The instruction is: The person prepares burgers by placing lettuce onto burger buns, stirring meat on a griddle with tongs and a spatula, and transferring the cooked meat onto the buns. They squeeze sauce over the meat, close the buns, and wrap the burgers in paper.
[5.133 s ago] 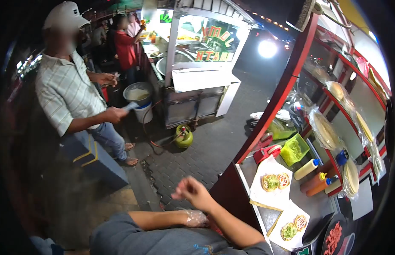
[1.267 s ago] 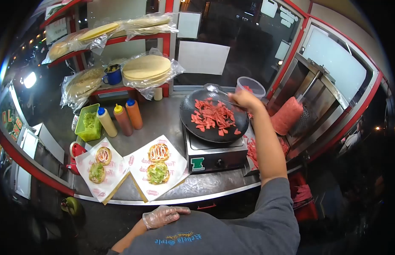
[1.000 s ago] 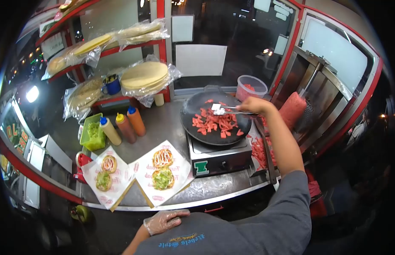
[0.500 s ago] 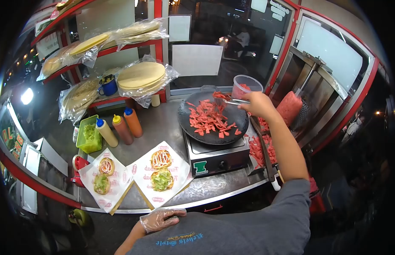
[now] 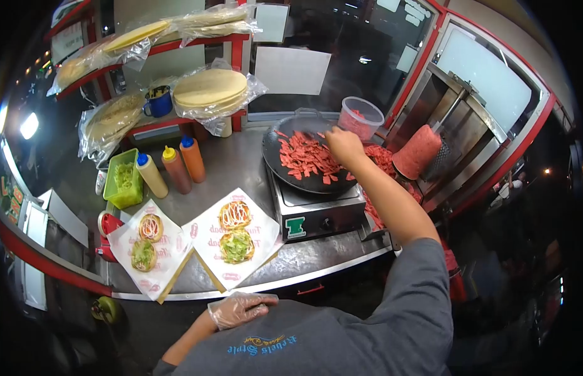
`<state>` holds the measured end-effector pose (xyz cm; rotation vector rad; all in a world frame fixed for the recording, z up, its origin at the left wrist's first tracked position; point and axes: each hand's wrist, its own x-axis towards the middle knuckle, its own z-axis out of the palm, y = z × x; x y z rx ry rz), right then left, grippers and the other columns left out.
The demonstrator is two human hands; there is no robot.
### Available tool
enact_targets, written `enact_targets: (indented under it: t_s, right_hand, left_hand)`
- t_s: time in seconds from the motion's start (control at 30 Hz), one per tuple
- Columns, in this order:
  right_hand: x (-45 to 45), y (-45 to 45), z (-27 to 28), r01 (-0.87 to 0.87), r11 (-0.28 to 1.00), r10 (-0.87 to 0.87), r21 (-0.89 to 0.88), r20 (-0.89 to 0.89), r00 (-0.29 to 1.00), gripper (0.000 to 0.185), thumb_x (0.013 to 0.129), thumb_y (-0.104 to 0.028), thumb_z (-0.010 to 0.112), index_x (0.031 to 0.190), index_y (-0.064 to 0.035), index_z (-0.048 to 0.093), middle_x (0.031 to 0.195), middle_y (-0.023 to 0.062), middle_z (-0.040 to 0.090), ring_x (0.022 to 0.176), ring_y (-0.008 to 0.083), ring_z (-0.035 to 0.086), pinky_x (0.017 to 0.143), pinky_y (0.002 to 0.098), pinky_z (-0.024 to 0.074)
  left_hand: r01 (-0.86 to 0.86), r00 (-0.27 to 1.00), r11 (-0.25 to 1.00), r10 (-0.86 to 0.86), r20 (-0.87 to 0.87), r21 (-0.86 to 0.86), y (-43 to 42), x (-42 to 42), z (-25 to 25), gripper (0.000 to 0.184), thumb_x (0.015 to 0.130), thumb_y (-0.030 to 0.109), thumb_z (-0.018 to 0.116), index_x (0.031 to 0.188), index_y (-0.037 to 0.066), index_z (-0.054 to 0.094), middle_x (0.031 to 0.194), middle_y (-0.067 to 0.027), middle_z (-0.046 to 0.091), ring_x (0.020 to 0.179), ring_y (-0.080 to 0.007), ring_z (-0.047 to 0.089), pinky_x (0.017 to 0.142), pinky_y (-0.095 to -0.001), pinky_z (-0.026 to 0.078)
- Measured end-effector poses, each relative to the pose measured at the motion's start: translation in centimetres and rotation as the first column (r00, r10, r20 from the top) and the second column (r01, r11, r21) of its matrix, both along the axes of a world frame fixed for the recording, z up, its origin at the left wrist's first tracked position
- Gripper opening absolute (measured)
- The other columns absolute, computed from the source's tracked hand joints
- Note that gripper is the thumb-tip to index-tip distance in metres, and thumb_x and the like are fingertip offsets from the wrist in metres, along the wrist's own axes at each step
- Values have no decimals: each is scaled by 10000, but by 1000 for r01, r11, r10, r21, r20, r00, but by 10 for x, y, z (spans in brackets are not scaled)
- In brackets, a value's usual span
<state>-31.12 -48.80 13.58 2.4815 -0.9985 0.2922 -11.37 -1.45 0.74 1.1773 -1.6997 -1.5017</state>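
My right hand point(image 5: 344, 149) is closed over the right side of the black pan point(image 5: 284, 173), around metal tongs that show only as a faint blur. Chopped red meat point(image 5: 308, 156) lies spread across the middle of the pan, which sits on a steel stove point(image 5: 316, 220). My left hand point(image 5: 236, 311), in a clear plastic glove, rests against my shirt with its fingers stretched out and holds nothing. Two bun halves with white and red sauce point(image 5: 235, 215) and greens point(image 5: 236, 245) lie on white paper point(image 5: 203, 242); a similar pair point(image 5: 143, 255) lies on paper further left.
Three sauce bottles point(image 5: 176, 169) stand beside a green tub of shredded greens point(image 5: 123, 182). Flatbreads in plastic point(image 5: 210, 89) and a blue mug point(image 5: 158, 102) fill the shelves. A clear tub point(image 5: 361, 119) stands behind the pan, with a meat spit point(image 5: 418, 152) at right.
My right hand has moved left and down relative to the pan, and the tongs have become blurred. The long blade seen at right is now hidden. My left hand remains against my shirt.
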Motion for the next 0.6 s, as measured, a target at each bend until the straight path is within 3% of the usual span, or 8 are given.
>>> enact_targets:
  t_s: [0.07,0.17,0.23,0.27,0.3,0.4,0.53,0.6]
  right_hand:
    - [-22,32,27,44,995,-44,94,-1,999,329,887,-345,741,987,-31,738,1002,185,735,916,385,733,766,480,596]
    - [-52,40,62,120,962,-162,245,157,974,350,875,-353,755,992,-23,750,993,204,740,961,403,720,841,496,577]
    - [-56,18,47,217,958,-250,190,176,952,363,872,-357,761,1039,-35,753,1030,209,736,993,412,709,877,498,563]
    - [-56,5,35,261,952,-291,161,200,936,371,870,-359,764,1063,-42,754,1049,212,734,1009,417,704,895,499,555]
    - [-57,-6,25,266,952,-295,149,230,927,380,878,-366,759,1111,-66,753,1085,213,727,1033,415,698,895,504,553]
    - [-54,2,24,116,985,-157,131,373,914,386,886,-372,751,1153,-93,750,1113,202,725,1047,411,695,892,508,555]
    - [-72,-6,-2,146,965,-188,217,185,965,358,886,-355,746,1161,-127,759,1106,186,730,1042,404,705,897,503,561]
    - [-91,-9,1,223,944,-276,244,207,939,337,892,-336,737,1165,-142,768,1101,185,739,1039,396,708,904,497,557]
  left_hand:
    - [-17,998,999,20,62,-44,6,8,-10,533,1059,496,538,1401,93,614,1409,-118,646,1335,-276,587,1136,-381,426]
    - [-103,994,994,104,-44,21,9,7,-32,489,1069,444,547,1389,82,624,1386,-102,660,1320,-237,593,1138,-363,427]
    - [-116,989,986,125,-76,119,12,-3,-32,459,1079,403,547,1387,71,626,1385,-86,660,1315,-204,588,1141,-351,425]
    - [-142,979,982,158,-132,123,12,-9,-28,456,1074,382,569,1404,71,621,1348,-87,689,1246,-180,634,1084,-326,477]
    - [-137,985,984,147,-85,113,12,-13,-18,465,1072,391,570,1409,74,618,1354,-89,686,1251,-186,633,1085,-328,476]
    - [-138,990,987,140,-19,84,7,-13,-15,488,1070,419,564,1419,81,611,1368,-93,679,1258,-205,634,1085,-335,476]
    - [-120,993,988,120,12,97,4,-23,-4,512,1071,448,546,1425,82,603,1386,-105,668,1270,-225,630,1087,-347,473]
    - [-148,989,986,146,32,81,8,-26,1,514,1069,450,545,1419,80,606,1364,-112,679,1251,-228,643,1079,-351,481]
